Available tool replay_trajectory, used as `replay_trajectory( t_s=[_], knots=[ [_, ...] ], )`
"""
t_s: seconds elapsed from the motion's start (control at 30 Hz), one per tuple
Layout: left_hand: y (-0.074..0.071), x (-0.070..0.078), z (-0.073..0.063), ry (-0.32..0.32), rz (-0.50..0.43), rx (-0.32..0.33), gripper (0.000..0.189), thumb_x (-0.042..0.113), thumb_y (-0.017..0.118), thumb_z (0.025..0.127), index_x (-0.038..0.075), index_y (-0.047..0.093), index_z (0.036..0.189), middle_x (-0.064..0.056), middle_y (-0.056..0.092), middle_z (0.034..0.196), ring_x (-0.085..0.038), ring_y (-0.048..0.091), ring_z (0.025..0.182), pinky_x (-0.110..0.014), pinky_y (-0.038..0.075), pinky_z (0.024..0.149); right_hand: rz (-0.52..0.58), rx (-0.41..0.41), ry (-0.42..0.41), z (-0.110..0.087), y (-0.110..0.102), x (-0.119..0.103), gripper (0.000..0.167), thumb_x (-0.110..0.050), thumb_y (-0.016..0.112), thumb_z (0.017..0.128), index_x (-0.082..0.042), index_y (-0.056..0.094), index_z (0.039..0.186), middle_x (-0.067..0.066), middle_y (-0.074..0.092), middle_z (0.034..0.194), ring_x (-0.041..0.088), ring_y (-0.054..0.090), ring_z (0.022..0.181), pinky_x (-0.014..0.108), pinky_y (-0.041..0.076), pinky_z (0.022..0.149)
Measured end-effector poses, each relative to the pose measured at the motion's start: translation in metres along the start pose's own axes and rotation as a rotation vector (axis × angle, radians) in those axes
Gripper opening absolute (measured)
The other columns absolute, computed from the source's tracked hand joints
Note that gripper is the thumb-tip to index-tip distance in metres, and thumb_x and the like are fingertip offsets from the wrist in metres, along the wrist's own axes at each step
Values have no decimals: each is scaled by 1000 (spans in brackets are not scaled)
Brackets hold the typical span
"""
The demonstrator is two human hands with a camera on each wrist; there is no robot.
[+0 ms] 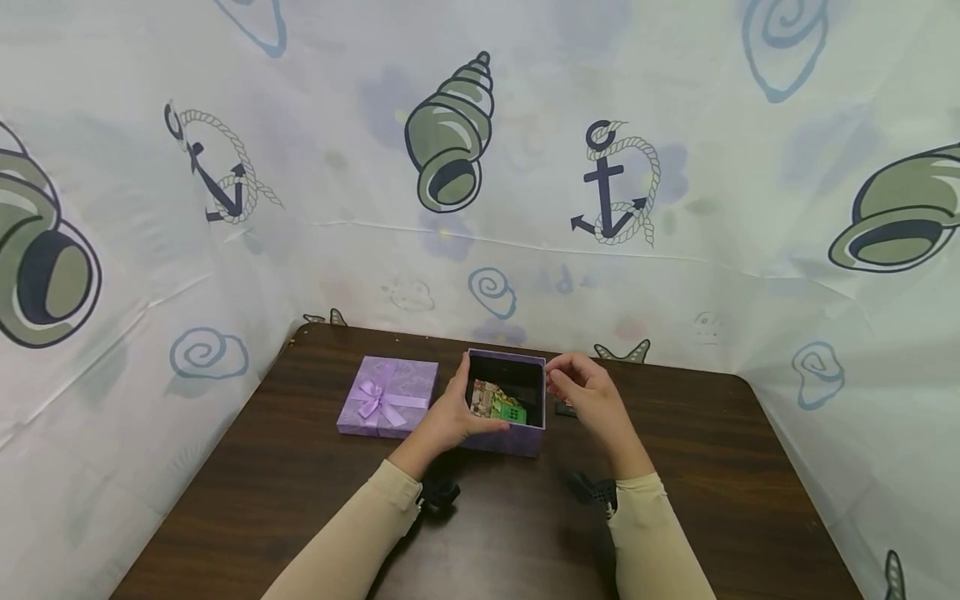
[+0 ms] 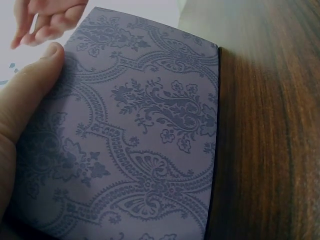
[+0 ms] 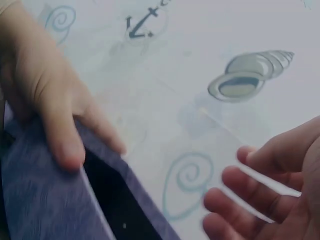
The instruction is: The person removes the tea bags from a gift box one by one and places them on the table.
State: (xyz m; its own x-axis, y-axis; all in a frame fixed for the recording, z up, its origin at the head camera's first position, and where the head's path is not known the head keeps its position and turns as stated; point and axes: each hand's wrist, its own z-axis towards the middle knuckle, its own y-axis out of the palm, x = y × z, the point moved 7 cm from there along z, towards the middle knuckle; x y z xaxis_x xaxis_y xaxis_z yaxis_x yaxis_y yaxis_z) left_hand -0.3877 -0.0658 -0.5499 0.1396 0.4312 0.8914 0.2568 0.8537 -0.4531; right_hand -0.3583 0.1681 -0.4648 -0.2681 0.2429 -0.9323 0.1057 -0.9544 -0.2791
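Note:
A lavender gift box (image 1: 501, 440) with a dark inside stands without its lid on the table. My left hand (image 1: 453, 417) grips it by the left side, with the thumb along the front rim. In the left wrist view, damask-like patterning covers the box wall (image 2: 150, 130). Inside lie small colourful printed pieces (image 1: 498, 406), green and brown; their kind is unclear. My right hand (image 1: 596, 398) hovers beside the right rim, fingers loosely bent. Nothing shows between those fingers in the right wrist view. Below it, a small dark item (image 1: 565, 409) with some red is partly hidden.
Left of the box lies its lavender lid (image 1: 408, 383), with a ribbon bow on top. Both rest on a dark brown wooden table (image 1: 690, 433). A white cloth (image 1: 525, 200) printed with shells and anchors hangs behind and along the sides.

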Motion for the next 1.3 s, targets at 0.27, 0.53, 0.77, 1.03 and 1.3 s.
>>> replay_trajectory(
  t_s=[0.27, 0.53, 0.77, 1.03, 1.3],
  knots=[
    [0, -1, 0, 14, -4, -3, 152, 51, 101, 75, 29, -10, 176, -22, 13, 183, -49, 33, 162, -69, 35, 126, -78, -178, 64, 19, 37, 0, 15, -17, 64, 112, -7, 69, 122, 22, 70, 118, 40, 74, 106, 43, 66, 90],
    [-1, -2, -1, 0, 17, -13, 151, 54, 99, 76, 30, -10, 176, -22, 8, 183, -50, 22, 166, -71, 30, 128, -134, -290, 172, 43, 57, 10, 17, -21, 65, 111, -9, 70, 123, 18, 70, 120, 48, 70, 118, 60, 60, 104],
    [0, -2, -1, 2, 4, -19, 150, 55, 99, 77, 34, -13, 175, -21, 5, 184, -49, 22, 166, -71, 33, 127, -322, -357, 168, 61, 62, 14, 17, -22, 65, 111, -9, 71, 121, 10, 73, 116, 40, 72, 110, 55, 60, 102],
    [2, -4, -1, -3, -4, -25, 149, 53, 98, 78, 36, -14, 174, -24, 6, 183, -50, 24, 165, -71, 35, 125, -548, -466, 84, 69, 70, 32, 18, -21, 66, 110, -11, 75, 122, -1, 78, 114, 13, 70, 103, 43, 59, 95],
    [1, -2, -1, -2, -13, -17, 149, 51, 100, 77, 35, -12, 175, -23, 8, 183, -48, 28, 164, -67, 37, 125, -698, -594, 151, 82, 78, 37, 17, -10, 69, 106, -6, 77, 121, 6, 76, 107, 20, 67, 83, 38, 59, 81]
  ],
)
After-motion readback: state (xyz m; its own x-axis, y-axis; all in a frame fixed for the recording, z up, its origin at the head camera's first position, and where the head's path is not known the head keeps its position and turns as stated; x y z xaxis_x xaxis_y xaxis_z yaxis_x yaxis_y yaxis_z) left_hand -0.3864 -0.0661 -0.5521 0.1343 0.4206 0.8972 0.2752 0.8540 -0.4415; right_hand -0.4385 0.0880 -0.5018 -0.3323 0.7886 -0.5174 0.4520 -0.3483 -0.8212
